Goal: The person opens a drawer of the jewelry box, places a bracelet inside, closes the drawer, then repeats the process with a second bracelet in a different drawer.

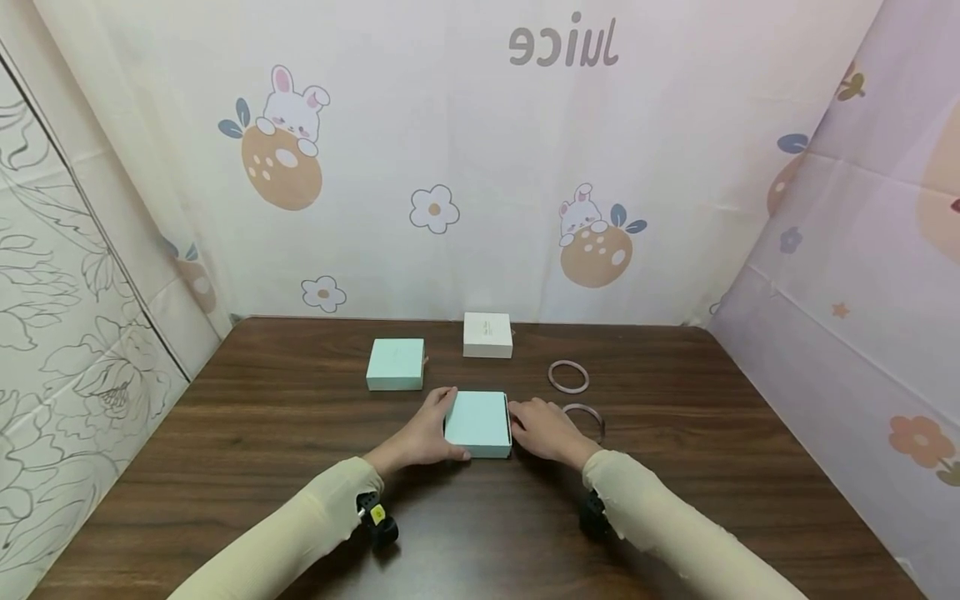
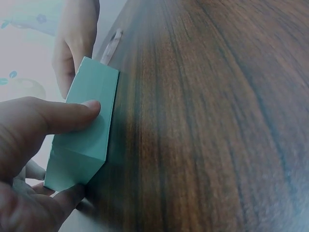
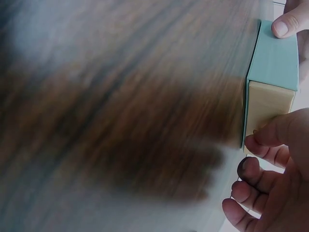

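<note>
A mint-green drawer box point(image 1: 477, 421) lies flat on the table, its lid side up. My left hand point(image 1: 426, 433) grips its left side, with the thumb point(image 2: 79, 116) on the near wall and the fingers round the left and far sides. At the right end, the cream face of the inner drawer point(image 3: 268, 104) shows in the right wrist view. My right hand point(image 1: 546, 429) is at that end, thumb and forefinger pinching a small pull tab that they mostly hide. The other right fingers are loosely curled.
Behind stand another mint-green box point(image 1: 396, 364) with a small tab on its right, and a white box point(image 1: 487, 335). Two pale pink bangles lie to the right: a farther bangle point(image 1: 572, 392) and a nearer bangle point(image 1: 581, 407) just beyond my right hand. A patterned curtain point(image 1: 450, 150) hangs behind the table.
</note>
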`<state>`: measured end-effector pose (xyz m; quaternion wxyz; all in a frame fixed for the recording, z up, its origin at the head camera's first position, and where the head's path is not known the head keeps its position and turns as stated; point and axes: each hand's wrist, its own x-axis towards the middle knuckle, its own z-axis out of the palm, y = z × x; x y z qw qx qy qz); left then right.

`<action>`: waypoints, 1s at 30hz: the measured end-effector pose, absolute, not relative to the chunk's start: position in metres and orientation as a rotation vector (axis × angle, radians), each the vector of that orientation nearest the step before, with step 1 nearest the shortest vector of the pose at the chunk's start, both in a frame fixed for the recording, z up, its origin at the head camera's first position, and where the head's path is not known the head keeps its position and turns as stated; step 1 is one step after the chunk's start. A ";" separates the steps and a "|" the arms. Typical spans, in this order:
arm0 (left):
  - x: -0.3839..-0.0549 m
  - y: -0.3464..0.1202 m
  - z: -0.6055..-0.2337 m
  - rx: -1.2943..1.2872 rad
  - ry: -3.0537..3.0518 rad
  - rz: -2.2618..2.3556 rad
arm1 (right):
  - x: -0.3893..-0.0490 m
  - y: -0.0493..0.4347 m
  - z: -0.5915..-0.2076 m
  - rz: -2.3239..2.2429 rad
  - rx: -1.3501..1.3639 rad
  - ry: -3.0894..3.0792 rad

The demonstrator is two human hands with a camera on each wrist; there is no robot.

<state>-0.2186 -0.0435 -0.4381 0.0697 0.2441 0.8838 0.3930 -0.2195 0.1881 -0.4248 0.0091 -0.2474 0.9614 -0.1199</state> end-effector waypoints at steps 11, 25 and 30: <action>-0.218 -0.044 -0.439 0.736 2.646 1.202 | -0.219 0.191 -0.428 -0.332 -0.747 3.014; -0.218 -0.045 -0.441 0.739 2.644 1.215 | -0.218 0.195 -0.427 -0.300 -0.742 3.053; -0.219 -0.046 -0.440 0.738 2.640 1.213 | -0.217 0.197 -0.425 -0.288 -0.764 3.066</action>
